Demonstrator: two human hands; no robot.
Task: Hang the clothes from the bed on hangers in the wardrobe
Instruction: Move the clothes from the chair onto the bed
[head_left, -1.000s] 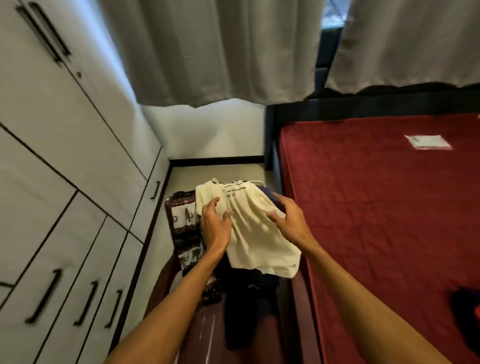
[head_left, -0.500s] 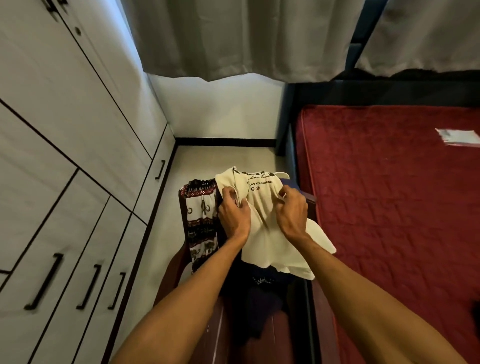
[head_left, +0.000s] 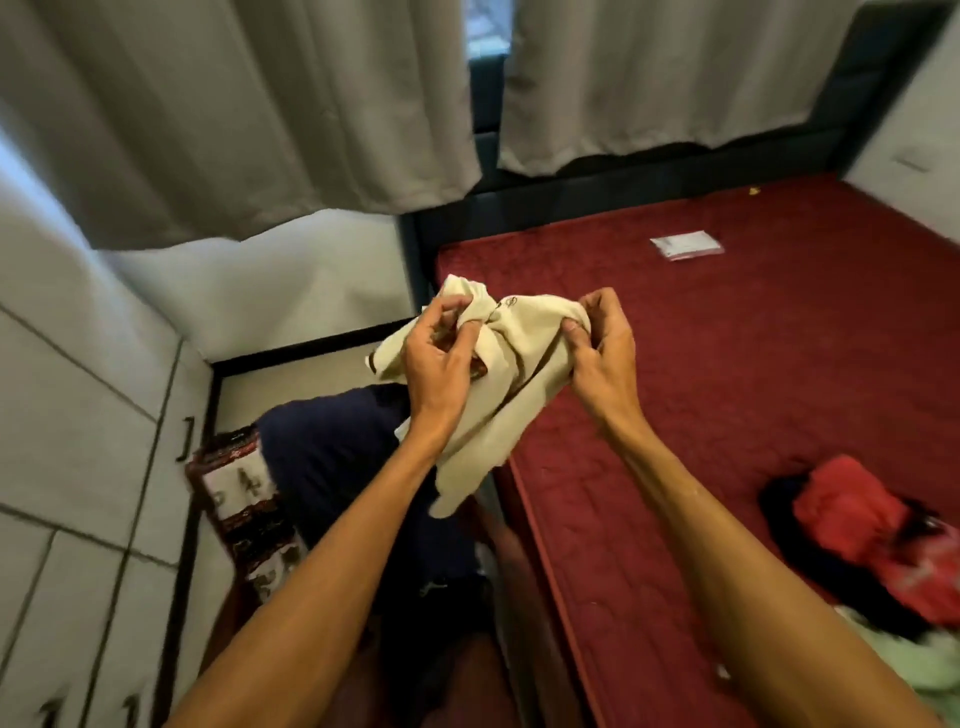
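While both hands are gripping it, the cream shirt (head_left: 488, 436) is hanging bunched in the air above the left edge of the bed (head_left: 727, 374), clear of the red mattress and of the dark navy garment (head_left: 332, 457) lying below it on the left. The left hand (head_left: 439, 358) is curling its fingers and thumb into a gathered fold at the shirt's upper left, and the right hand (head_left: 605, 345) is pinching the upper right, so the top of the cloth is running left to right between them while the rest is trailing down and towards the near side. The wardrobe (head_left: 78, 426) is standing along the left with its doors closed, so the left hand is the nearer one to it, and the shirt will probably need carrying leftward. No hanger is showing anywhere, and I cannot tell which part of the shirt is the neck opening. More clothes, among them a red garment (head_left: 852, 525), are waiting on the near right of the bed.
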